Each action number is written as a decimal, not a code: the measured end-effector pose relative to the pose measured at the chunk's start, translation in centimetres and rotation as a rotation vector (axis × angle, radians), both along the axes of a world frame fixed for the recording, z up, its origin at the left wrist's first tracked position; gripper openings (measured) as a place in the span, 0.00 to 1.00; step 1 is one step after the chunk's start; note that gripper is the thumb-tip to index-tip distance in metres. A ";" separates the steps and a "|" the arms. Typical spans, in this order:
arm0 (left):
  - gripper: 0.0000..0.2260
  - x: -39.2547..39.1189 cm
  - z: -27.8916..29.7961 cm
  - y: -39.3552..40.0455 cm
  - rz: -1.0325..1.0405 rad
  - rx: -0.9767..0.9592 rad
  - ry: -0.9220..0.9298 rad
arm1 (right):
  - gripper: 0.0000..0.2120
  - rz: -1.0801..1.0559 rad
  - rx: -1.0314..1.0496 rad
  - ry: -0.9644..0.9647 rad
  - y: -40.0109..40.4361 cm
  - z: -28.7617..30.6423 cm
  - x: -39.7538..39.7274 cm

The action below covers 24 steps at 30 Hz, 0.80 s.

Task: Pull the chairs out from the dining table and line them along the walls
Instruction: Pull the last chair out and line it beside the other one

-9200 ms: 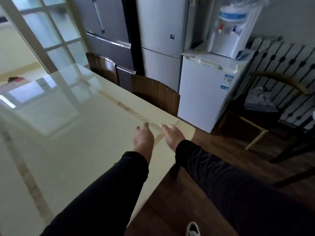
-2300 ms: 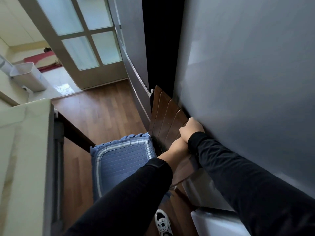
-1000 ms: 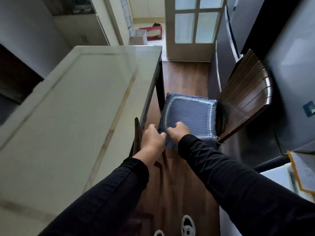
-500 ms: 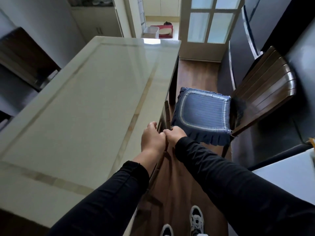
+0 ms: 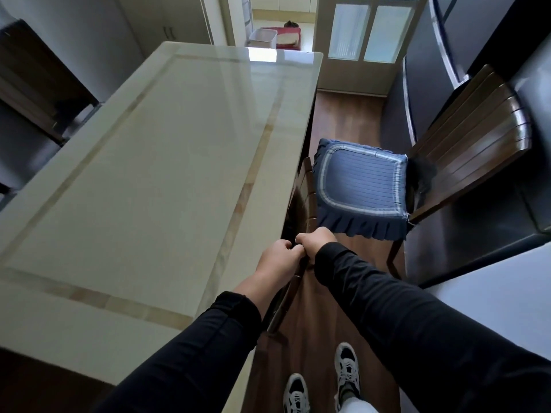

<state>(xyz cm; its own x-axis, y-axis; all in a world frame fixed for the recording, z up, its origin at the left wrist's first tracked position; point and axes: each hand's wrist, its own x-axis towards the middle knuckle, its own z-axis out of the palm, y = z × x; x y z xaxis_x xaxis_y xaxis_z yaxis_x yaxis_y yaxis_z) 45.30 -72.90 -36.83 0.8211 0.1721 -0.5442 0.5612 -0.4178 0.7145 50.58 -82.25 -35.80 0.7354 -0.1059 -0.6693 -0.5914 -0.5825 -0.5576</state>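
Observation:
A cream glass-topped dining table (image 5: 149, 174) fills the left of the view. A dark wooden chair (image 5: 302, 201) is tucked under its right edge, only the top of its back showing. My left hand (image 5: 277, 259) and my right hand (image 5: 316, 242) are both closed on the top rail of that chair back, side by side. A second wooden chair with a blue cushion (image 5: 362, 186) and a slatted back (image 5: 474, 138) stands to the right, its back against the fridge fronts.
Grey fridges (image 5: 429, 67) and a white appliance (image 5: 492, 293) line the right side. A narrow strip of wooden floor (image 5: 343, 114) runs between table and fridges toward a glazed door (image 5: 369, 28). Dark furniture (image 5: 35, 81) stands at the left wall. My shoes (image 5: 346, 368) are below.
My hands left the blue-cushioned chair, now standing against the fridges, and took hold of the back of the chair tucked under the table. The view has drawn back slightly.

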 end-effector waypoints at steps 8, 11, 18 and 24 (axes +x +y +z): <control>0.19 -0.1 0.7 -0.3 -0.081 -0.233 0.032 | 0.05 -0.007 0.040 0.049 0.2 0.0 0.2; 0.15 -0.1 0.9 0.2 -0.146 -0.327 0.060 | 0.12 0.000 0.027 0.049 0.1 -0.2 0.3; 0.24 -0.2 -2.0 -1.7 -0.325 0.014 0.121 | 0.16 -0.004 -0.009 -0.026 0.0 -0.4 -0.1; 0.16 -0.1 -2.3 -2.1 -0.544 0.461 0.066 | 0.15 -0.011 -0.016 -0.088 -0.5 -0.7 -0.4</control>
